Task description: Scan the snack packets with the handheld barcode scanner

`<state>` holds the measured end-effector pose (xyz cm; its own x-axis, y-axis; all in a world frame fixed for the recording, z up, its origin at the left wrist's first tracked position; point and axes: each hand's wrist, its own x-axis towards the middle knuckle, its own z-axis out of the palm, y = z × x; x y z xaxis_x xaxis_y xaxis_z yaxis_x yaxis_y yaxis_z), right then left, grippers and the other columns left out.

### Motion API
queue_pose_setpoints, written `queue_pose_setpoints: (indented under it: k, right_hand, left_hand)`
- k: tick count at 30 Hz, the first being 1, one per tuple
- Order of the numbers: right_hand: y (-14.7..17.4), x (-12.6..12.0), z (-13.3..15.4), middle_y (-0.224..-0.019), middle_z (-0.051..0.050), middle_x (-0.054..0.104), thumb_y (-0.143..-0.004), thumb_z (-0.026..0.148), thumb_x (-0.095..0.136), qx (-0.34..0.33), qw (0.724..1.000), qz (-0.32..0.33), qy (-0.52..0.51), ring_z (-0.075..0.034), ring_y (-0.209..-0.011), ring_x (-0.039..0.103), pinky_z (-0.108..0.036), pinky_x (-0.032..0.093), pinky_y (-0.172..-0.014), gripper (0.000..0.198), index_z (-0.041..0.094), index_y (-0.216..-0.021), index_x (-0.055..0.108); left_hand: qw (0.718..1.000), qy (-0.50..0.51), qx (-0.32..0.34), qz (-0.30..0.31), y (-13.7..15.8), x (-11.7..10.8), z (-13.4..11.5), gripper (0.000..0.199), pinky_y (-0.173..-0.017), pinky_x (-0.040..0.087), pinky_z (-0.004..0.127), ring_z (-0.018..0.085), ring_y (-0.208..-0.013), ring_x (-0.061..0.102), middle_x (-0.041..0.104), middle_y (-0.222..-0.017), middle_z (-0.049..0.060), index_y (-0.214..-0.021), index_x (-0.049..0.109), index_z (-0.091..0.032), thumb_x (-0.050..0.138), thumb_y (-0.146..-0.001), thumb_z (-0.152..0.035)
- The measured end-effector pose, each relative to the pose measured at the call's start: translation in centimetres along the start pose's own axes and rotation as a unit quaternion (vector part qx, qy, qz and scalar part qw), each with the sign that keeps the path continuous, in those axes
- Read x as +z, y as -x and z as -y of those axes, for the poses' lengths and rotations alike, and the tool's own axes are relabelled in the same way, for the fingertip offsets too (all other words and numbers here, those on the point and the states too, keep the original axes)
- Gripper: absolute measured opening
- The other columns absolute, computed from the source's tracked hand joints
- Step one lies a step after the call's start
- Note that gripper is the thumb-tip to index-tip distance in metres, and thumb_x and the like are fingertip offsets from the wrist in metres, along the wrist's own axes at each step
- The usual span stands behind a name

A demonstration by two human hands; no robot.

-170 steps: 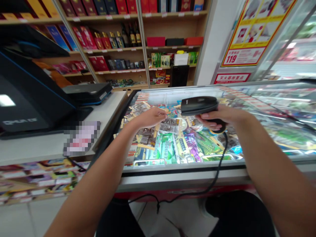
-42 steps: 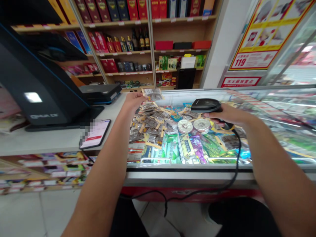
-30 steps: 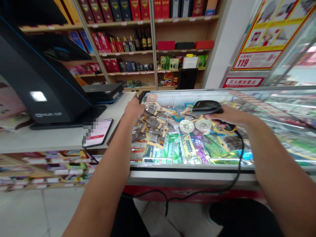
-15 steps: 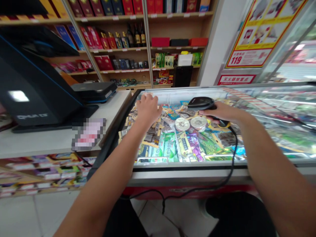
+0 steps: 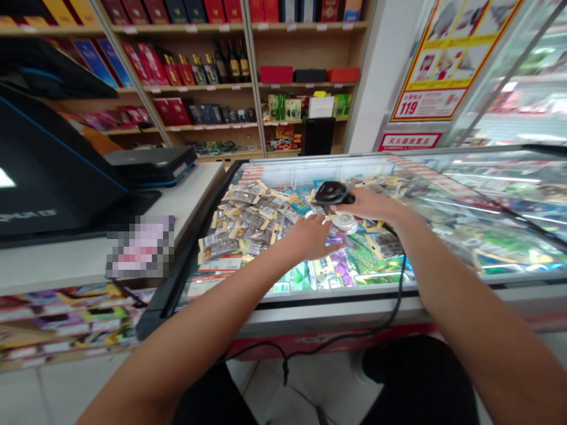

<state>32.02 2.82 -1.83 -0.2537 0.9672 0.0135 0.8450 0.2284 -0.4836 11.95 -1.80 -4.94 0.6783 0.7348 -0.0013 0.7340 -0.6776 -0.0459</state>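
My right hand (image 5: 370, 203) is closed around the handle of a black barcode scanner (image 5: 332, 192), holding it over the glass-topped freezer. From the scanner a black cable (image 5: 402, 277) hangs down past the front edge. My left hand (image 5: 315, 237) reaches over a second round can, mostly hidden beneath it, with thumb and fingers apart; whether it grips that can is not visible. Beside those fingers sits a round can with a pale lid (image 5: 344, 222). Many small brown snack packets (image 5: 248, 215) lie spread to the left of my hands, and green packets (image 5: 367, 260) lie in front.
On the left counter stand a dark checkout terminal (image 5: 57, 153) and a flat black device (image 5: 150, 162). A blurred-out item (image 5: 144, 247) rests near the counter's edge. Behind the freezer (image 5: 266, 313), shelves (image 5: 199, 88) hold boxes and bottles.
My left hand has moved right, from above the brown packets to the left can, which it now covers. The scanner has tilted and shifted slightly left in view; the camera has turned a little.
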Motion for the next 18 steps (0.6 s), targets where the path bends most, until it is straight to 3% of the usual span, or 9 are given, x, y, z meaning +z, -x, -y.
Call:
queue_pose_setpoints:
  k: [3, 8, 16, 18]
  right_hand:
    - [-0.2, 0.6, 0.4, -0.089, -0.009, 0.076, -0.082, 0.053, 0.070, -0.013, 1.000, 0.019, 0.020, -0.022, -0.069, 0.068, -0.030, 0.050, -0.063, 0.038, 0.018, -0.097, 0.072]
    - [-0.8, 1.1, 0.5, -0.087, -0.010, 0.077, -0.086, 0.052, 0.066, 0.011, 0.998, 0.005, 0.057, -0.025, -0.072, 0.070, -0.031, 0.051, -0.066, 0.040, 0.018, -0.105, 0.074]
    - [-2.4, 1.2, 0.9, -0.081, -0.014, 0.076, -0.089, 0.049, 0.066, 0.079, 0.991, -0.054, 0.091, -0.027, -0.077, 0.072, -0.029, 0.048, -0.064, 0.041, 0.013, -0.107, 0.073]
    - [-2.3, 1.0, 0.9, -0.079, -0.013, 0.075, -0.090, 0.048, 0.066, 0.081, 0.991, -0.071, 0.075, -0.026, -0.075, 0.071, -0.028, 0.047, -0.062, 0.039, 0.013, -0.104, 0.073]
  left_hand:
    - [1.000, -0.005, 0.006, 0.027, 1.3, -0.8, -0.9, 0.078, -0.110, 0.042, 0.048, 0.036, -0.137, 0.050, 0.050, -0.152, 0.021, -0.151, 0.045, -0.009, 0.036, -0.098, -0.066]
    - [0.999, 0.009, 0.001, 0.052, 2.1, -1.0, -1.7, 0.087, -0.108, 0.044, 0.048, 0.038, -0.137, 0.049, 0.047, -0.154, 0.024, -0.153, 0.039, -0.006, 0.039, -0.095, -0.070]
    - [0.996, 0.007, -0.029, 0.082, 2.8, -2.5, -3.8, 0.087, -0.102, 0.048, 0.050, 0.038, -0.125, 0.057, 0.059, -0.138, 0.023, -0.130, 0.063, -0.007, 0.041, -0.088, -0.080]
    - [0.997, -0.005, -0.039, 0.059, 3.1, -2.1, -4.6, 0.087, -0.102, 0.048, 0.050, 0.038, -0.126, 0.055, 0.060, -0.137, 0.023, -0.131, 0.063, -0.006, 0.042, -0.088, -0.079]
